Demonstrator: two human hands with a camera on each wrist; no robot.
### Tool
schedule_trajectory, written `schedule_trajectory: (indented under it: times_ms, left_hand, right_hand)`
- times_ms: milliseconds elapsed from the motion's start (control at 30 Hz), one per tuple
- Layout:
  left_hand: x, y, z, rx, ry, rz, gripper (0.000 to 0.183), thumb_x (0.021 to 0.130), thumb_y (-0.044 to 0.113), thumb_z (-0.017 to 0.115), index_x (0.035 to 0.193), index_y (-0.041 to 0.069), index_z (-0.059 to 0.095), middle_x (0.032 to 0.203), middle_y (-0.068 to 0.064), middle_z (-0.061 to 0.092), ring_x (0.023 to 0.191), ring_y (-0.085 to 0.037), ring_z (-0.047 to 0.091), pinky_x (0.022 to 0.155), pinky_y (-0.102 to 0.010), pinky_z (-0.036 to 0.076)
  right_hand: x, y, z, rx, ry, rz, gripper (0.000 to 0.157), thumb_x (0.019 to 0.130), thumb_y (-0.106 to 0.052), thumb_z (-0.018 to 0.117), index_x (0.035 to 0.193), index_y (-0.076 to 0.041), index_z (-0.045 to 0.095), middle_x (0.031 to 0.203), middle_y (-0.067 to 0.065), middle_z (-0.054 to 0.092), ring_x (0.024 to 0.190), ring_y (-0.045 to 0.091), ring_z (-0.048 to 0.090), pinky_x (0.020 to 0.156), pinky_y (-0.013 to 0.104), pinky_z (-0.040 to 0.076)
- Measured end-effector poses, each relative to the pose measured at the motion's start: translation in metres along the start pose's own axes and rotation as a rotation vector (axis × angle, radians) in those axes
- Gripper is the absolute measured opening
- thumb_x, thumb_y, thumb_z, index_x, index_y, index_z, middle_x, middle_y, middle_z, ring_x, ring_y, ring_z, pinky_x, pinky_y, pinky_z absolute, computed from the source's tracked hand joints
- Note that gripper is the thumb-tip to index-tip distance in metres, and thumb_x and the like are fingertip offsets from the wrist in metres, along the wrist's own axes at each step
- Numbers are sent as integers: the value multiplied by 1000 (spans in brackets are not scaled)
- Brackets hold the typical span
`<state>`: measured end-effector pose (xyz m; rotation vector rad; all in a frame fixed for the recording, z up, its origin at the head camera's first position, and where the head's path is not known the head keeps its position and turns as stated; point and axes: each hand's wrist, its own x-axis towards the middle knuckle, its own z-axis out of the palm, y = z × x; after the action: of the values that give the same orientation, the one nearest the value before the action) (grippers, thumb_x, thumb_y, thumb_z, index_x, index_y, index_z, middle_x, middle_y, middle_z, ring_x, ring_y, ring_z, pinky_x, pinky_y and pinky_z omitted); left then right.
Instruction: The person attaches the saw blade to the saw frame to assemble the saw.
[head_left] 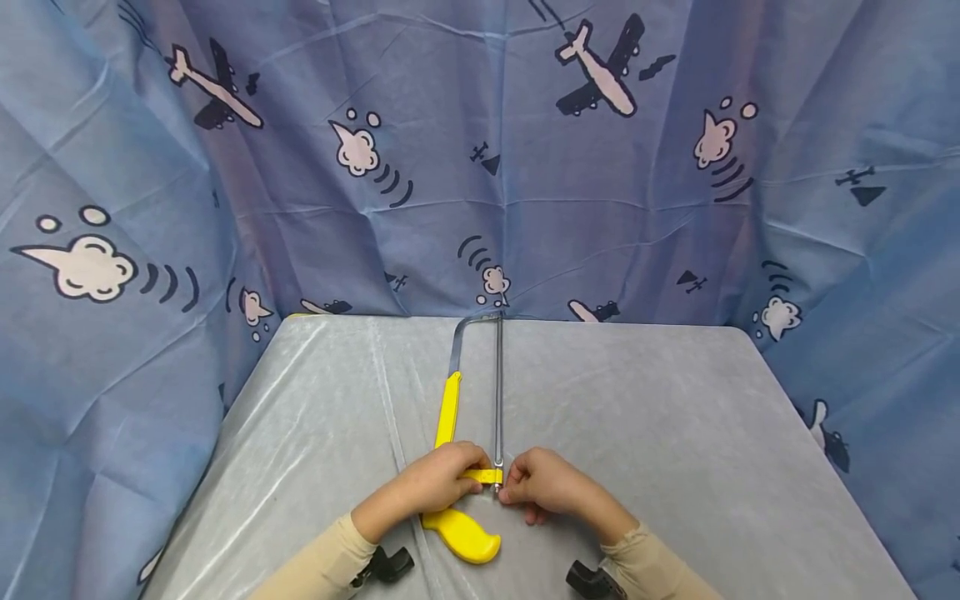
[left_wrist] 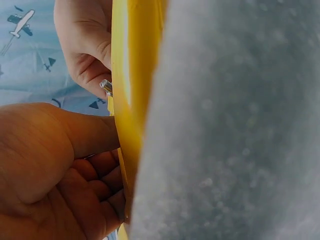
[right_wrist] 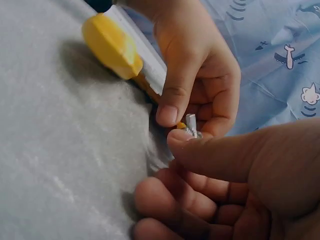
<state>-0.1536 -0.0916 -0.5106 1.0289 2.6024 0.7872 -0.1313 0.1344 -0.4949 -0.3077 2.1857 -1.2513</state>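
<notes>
On the smooth grey tabletop (head_left: pixel 660 417), as the head view has it, a long yellow-framed metal hacksaw (head_left: pixel 447 408) lies with its long axis running away from the person, its fat curved yellow handle (head_left: pixel 468 537) nearest and its far end by the table's back edge. A slim grey metal blade (head_left: pixel 499 392) runs along the right side, and at its near end a short yellow crosspiece (head_left: pixel 483 476) sits between the two hands. The left hand (head_left: pixel 438 477) reaches over the frame from the left and holds that crosspiece; the right hand (head_left: pixel 551 482) is nearer the small silver metal fitting (head_left: pixel 497 490) poking out just below it, thumb and fingertip pinched on it with hardly any gap. From the left wrist, the left thumb lies straight against a curving yellow stretch of the saw, the other fingers curled (their tips are hidden from me), and the fitting shows above that thumb, beside the right hand. From the right wrist, the fitting stands between both thumbs: the right one reaches across, its tip against the metal, the remaining fingers loosely curled below, while the handle points off to the upper left.
</notes>
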Motion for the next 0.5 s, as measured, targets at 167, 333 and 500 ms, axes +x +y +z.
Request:
schedule_trajectory:
  times_ms: [167, 333, 500]
  left_hand:
    - [0, 1, -1, -8, 0, -8, 13, 93, 14, 75, 105, 16, 71, 98, 9, 67, 89, -2, 57, 85, -24, 51]
    - [-3, 1, 0, -34, -24, -35, 12, 94, 15, 75, 104, 18, 71, 96, 13, 65, 86, -1, 55, 83, -22, 51]
    - [-1, 0, 1, -30, -13, -20, 11, 94, 14, 75, 104, 17, 71, 95, 12, 65, 87, -1, 55, 84, -22, 51]
  right_hand:
    - [0, -1, 1, -41, 22, -1, 25, 88, -25, 81, 77, -7, 69, 61, 5, 65, 47, 13, 58, 43, 30, 51]
    - [0, 2, 5, -4, -26, -6, 38, 94, -39, 74, 79, -4, 68, 67, 5, 66, 50, 14, 60, 44, 30, 51]
    - [0, 1, 3, 69, -67, -7, 32, 99, -29, 69, 84, -1, 70, 74, 6, 69, 52, 14, 60, 45, 27, 50]
